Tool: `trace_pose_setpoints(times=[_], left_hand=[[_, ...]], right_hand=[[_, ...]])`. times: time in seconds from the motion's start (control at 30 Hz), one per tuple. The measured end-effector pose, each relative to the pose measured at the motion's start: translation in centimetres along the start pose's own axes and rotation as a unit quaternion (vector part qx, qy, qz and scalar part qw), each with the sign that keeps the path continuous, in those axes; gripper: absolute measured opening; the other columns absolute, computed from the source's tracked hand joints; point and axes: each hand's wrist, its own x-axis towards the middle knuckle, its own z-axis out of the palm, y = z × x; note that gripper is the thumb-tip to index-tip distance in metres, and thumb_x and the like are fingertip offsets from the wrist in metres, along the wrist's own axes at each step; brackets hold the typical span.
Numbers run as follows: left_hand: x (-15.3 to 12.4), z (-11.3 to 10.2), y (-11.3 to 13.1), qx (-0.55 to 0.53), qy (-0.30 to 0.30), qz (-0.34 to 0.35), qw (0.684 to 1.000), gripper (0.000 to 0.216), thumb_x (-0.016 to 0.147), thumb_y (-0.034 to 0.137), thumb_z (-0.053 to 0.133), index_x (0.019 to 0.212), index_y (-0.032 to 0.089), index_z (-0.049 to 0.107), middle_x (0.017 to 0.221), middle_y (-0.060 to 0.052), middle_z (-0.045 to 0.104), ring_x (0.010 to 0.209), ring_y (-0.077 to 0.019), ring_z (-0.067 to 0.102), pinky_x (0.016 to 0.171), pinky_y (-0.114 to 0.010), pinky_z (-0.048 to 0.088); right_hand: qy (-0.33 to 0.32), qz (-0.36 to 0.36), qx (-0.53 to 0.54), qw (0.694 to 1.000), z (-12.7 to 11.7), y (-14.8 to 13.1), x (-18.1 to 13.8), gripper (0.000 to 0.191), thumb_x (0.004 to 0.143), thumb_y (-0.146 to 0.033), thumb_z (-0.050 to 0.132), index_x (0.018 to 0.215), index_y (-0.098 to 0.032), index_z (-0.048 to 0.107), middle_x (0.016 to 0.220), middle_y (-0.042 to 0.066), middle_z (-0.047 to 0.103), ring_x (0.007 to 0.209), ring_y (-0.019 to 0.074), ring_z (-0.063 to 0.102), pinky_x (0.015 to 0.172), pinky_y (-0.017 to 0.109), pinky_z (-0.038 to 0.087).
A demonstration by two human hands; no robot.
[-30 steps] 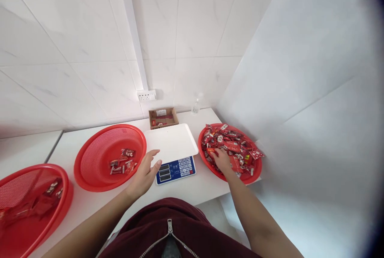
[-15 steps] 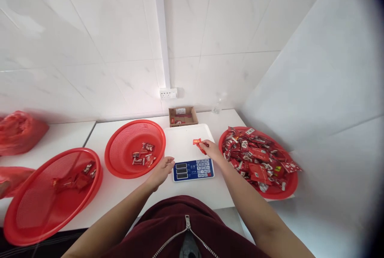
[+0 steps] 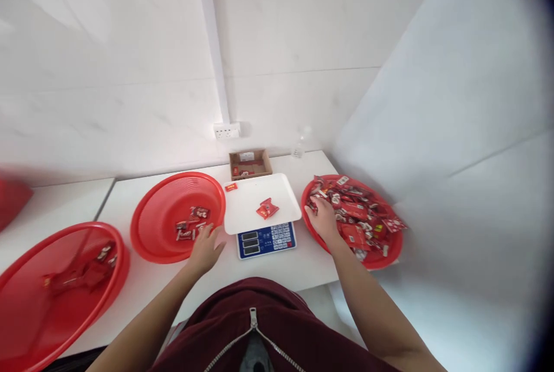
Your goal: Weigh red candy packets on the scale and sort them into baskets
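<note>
With fingers (image 3: 314, 203) of the right hand (image 3: 324, 222) curled, reached among crinkled, glossy red packets (image 3: 355, 211) heaped in a round plastic basket (image 3: 310, 230); couldn't tell whether clamped on one. Held the left hand (image 3: 204, 254) bare, its fingers spread, over the near edge of a perforated bowl (image 3: 158, 216). Saw shiny wrappers (image 3: 267, 208) on the smooth white pan (image 3: 246, 210). Barely made out a transparent bottle (image 3: 298, 150); lost another tub (image 3: 26, 303) past the left border.

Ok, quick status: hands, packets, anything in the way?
Right hand at right basket, grip unclear. Left hand open at middle basket. Some packets on tray. No obstruction seen.
</note>
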Motion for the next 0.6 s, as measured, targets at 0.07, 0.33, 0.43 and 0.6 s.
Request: trace_pose_setpoints(times=[0.07, 0.33, 0.43, 0.6], left_hand=[[0.2, 0.3, -1.0, 0.085, -0.023, 0.011, 0.996, 0.041, 0.083, 0.025, 0.048, 0.122, 0.019, 0.059, 0.139, -0.015, 0.045, 0.131, -0.0337, 0.036, 0.104, -0.052, 0.032], [1.1, -1.1, -2.9, 0.183, -0.059, -0.034, 0.981, 0.045, 0.086, 0.026, 0.04, 0.126, 0.02, 0.056, 0.14, -0.015, 0.044, 0.129, -0.0349, 0.039, 0.097, -0.049, 0.041], [1.3, -1.8, -3.3, 0.178, -0.048, -0.039, 0.982, 0.043, 0.084, 0.031, 0.042, 0.122, 0.019, 0.059, 0.138, -0.014, 0.046, 0.128, -0.0343, 0.04, 0.1, -0.049, 0.038], [0.9, -1.6, -3.4, 0.16, -0.024, -0.014, 0.987, 0.044, 0.083, 0.032, 0.044, 0.121, 0.016, 0.059, 0.137, -0.014, 0.048, 0.129, -0.0331, 0.039, 0.105, -0.048, 0.033]], right_hand=[[-0.016, 0.105, -0.102, 0.989, -2.4, 3.2, -1.7, 0.058, 0.081, -0.047, 0.05, 0.133, -0.023, 0.047, 0.143, 0.015, 0.039, 0.135, 0.0367, 0.025, 0.103, 0.063, 0.023], [-0.072, 0.223, -0.158, 0.959, -5.1, 10.7, -5.3, 0.056, 0.075, -0.026, 0.053, 0.132, -0.026, 0.049, 0.137, 0.014, 0.046, 0.118, 0.0369, 0.048, 0.096, 0.054, 0.035], [0.009, 0.253, -0.036, 0.967, -5.6, 12.0, -4.6, 0.047, 0.076, -0.02, 0.044, 0.122, -0.022, 0.057, 0.114, 0.013, 0.063, 0.101, 0.0285, 0.06, 0.087, 0.043, 0.044], [-0.002, 0.264, 0.04, 0.964, -5.5, 12.7, -4.7, 0.063, 0.072, -0.047, 0.058, 0.126, -0.017, 0.05, 0.102, 0.014, 0.067, 0.093, 0.0296, 0.063, 0.082, 0.042, 0.047]])
